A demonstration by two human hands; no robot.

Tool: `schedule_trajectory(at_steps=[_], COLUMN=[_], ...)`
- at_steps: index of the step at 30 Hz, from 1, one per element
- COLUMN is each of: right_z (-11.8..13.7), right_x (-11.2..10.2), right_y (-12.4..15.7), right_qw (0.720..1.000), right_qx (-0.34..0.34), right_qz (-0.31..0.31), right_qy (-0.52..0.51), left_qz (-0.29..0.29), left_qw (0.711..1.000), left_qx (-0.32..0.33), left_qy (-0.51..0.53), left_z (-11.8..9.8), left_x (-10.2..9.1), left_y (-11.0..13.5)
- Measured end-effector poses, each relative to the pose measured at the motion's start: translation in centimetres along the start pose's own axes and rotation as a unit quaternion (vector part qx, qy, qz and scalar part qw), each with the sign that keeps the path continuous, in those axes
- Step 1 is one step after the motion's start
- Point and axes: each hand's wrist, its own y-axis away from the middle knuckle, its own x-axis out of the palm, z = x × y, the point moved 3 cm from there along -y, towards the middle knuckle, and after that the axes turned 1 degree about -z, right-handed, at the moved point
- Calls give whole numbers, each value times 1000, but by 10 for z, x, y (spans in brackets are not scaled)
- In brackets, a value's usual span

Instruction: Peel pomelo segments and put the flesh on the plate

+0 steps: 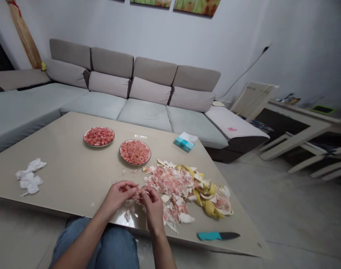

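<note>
My left hand [124, 191] and my right hand [149, 200] meet above the near edge of the table, fingertips pinched together. Between them is a small pinkish piece of pomelo flesh [138, 188], mostly covered by the fingers. Just right of my right hand spreads a heap of pomelo membranes and white pith [173, 183]. Thick yellow-green pomelo peel [211, 205] lies at its right end. Beyond my hands stands a plate of pink pomelo pulp [135, 152], and farther left a second plate of pulp [99, 136]. A few scraps lie below my hands.
A knife [218, 235] with a turquoise handle and dark blade lies near the front right edge of the table [72, 157]. Crumpled white tissues [31, 178] are at the left, a blue tissue box [184, 143] at the back right. A grey sofa [142, 108] stands behind.
</note>
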Motion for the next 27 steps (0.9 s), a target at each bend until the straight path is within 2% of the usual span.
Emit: schedule_trajectory(at_steps=[3, 10, 15, 20, 27], right_z=[2, 7, 2, 0, -9], right_x=[3, 6, 6, 14, 21], right_y=[1, 3, 4, 3, -1], right_qw=[1000, 999, 994, 962, 909], right_qx=[0, 4, 29, 82, 136], right_qz=[10, 30, 19, 43, 54], right_qy=[-22, -32, -104, -257, -390], left_qz=[9, 8, 22, 27, 15], left_qw=[999, 1000, 998, 995, 994], left_qx=[3, 23, 12, 11, 18], left_qy=[38, 11, 65, 92, 108], left_z=[-1, 1, -1, -2, 0], left_x=[-1, -5, -3, -1, -3], left_y=[1, 0, 2, 3, 3])
